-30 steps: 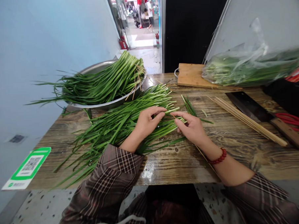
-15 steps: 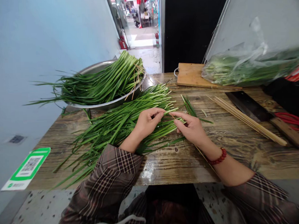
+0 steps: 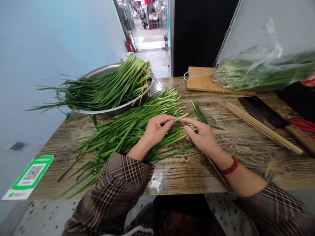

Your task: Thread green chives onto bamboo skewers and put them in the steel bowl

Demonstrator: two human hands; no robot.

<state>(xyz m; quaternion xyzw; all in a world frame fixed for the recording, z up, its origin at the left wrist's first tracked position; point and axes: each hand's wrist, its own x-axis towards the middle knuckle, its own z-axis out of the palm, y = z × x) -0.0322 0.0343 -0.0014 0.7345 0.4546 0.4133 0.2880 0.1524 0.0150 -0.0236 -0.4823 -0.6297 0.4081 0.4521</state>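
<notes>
The grip of the left hand [image 3: 159, 129], near the centre of the frame, is closed in a pinch, thumb against fingers, on the pale end of a green stalk [image 3: 182, 116]. Just to its right, the right hand [image 3: 201, 132] has its thumb and forefinger closed on a thin skewer [image 3: 214, 167]; the tip shows between the fingers, close to the stalk, and the shaft runs back under the wrist toward the lower edge of the desk [image 3: 181, 181]. Whether the tip touches the stalk cannot be told. A red bead bracelet [image 3: 231, 166] circles the right wrist.

The pile of green stalks [image 3: 121, 128] lies across the centre and left of centre, beneath the left hand, pale ends pointing right and leaves trailing to the lower left. In the upper left, a metal basin [image 3: 105, 111] carries more stalks [image 3: 111, 87], with thin sticks [image 3: 145, 82] jutting at their pale ends. A few loose leaves [image 3: 200, 112] rest right of the hands.

At right, a bundle of skewers [image 3: 262, 125] lies slantwise beside a cleaver [image 3: 258, 110], with red loops [image 3: 308, 128] beyond the cleaver's handle. In the upper right, a plastic bag [image 3: 262, 71] of greens overlaps a wooden board [image 3: 201, 78]. A green-and-white card [image 3: 29, 175] sits at lower left.
</notes>
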